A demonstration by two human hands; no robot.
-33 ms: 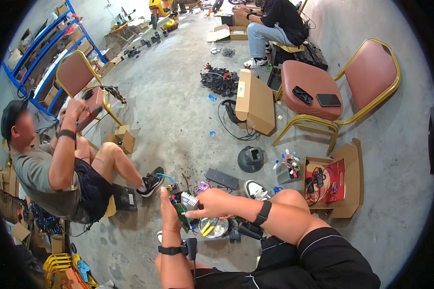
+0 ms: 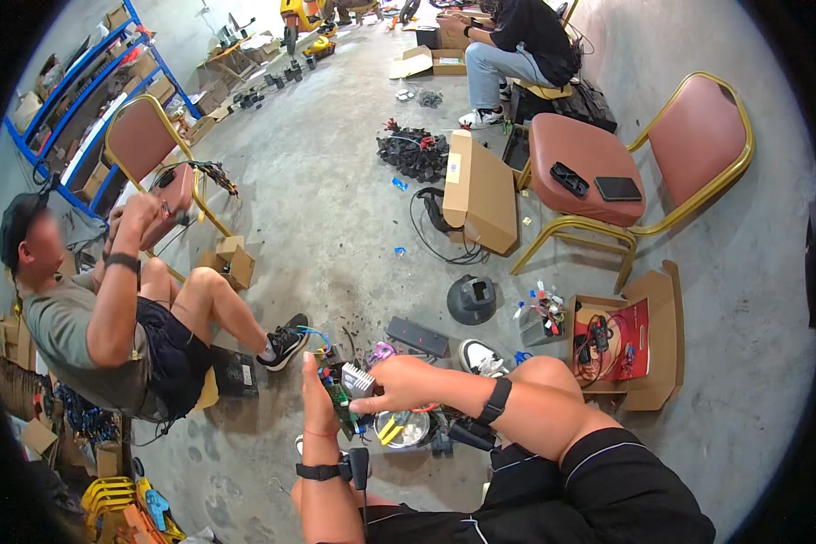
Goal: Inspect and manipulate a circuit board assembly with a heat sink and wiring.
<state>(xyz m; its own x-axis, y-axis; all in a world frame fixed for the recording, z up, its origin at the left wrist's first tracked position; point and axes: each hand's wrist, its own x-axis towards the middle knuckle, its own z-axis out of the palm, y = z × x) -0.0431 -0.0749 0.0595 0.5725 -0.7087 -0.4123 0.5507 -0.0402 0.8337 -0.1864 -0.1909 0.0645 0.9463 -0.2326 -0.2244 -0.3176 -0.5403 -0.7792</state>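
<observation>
My left hand (image 2: 317,399) grips a green circuit board (image 2: 343,398) by its edge, thumb pointing up. A grey finned metal block (image 2: 357,380), like a heat sink, lies against the board. My right hand (image 2: 401,384) reaches across from the right, closed on that block, with the thumb near the board. Some blue wires (image 2: 317,336) rise just beyond the board. Below my right hand, a clear tub (image 2: 412,432) on the floor holds yellow-handled pliers (image 2: 391,429) and small white pieces. My fingers hide part of the board and block.
Beyond my hands lie a dark flat bar (image 2: 418,336) and a black mask-like shell (image 2: 471,300). An open carton (image 2: 666,340) with cables is at right, near a chair (image 2: 578,168). One co-worker (image 2: 100,317) sits at left, another (image 2: 526,45) at the far side.
The left co-worker's raised hand and forearm have shifted slightly down and left. The finned block has tilted slightly; my hands stay almost in place.
</observation>
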